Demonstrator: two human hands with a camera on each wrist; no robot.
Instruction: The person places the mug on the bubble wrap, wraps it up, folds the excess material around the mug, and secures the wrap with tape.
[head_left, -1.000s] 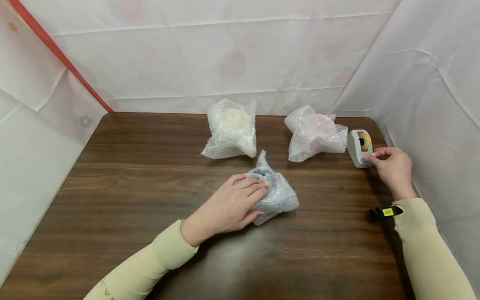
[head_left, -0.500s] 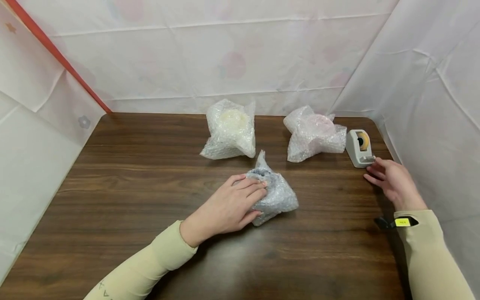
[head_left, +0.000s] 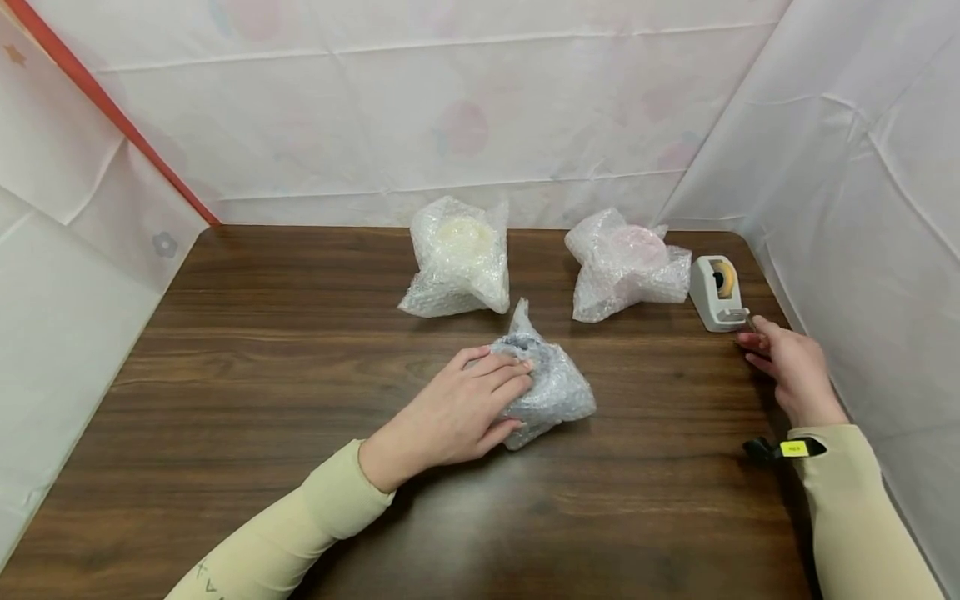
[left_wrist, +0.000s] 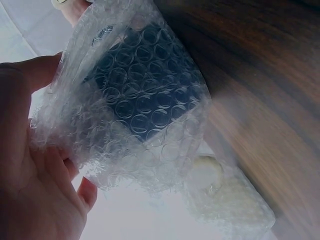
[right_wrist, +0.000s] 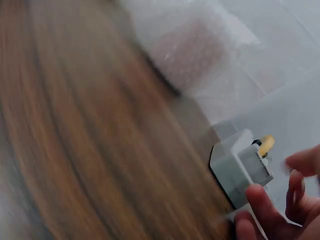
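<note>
On the table, my left hand (head_left: 457, 408) grips a bubble-wrapped package (head_left: 558, 387). The left wrist view shows a dark blue, flat-faced item (left_wrist: 145, 95) through the wrap, with the thumb on one side and the fingers on the other. At the right, my right hand (head_left: 802, 367) is at the front of a white tape dispenser (head_left: 708, 312) with a yellow-cored roll. Its curled fingers hold a thin clear strip of tape (right_wrist: 242, 165) by the serrated cutter in the right wrist view, though blur hides the exact contact.
Two more bubble-wrapped packages stand toward the back of the brown wooden table (head_left: 300, 350): a pale yellow one (head_left: 465, 258) and a pink one (head_left: 630, 262). The dispenser is just right of the pink one. White curtains (head_left: 480, 108) enclose the back and sides.
My right hand drew back from the dispenser's front, spread its fingers, then moved close to the cutter again with fingers more curled. My left hand and its package stay put.
</note>
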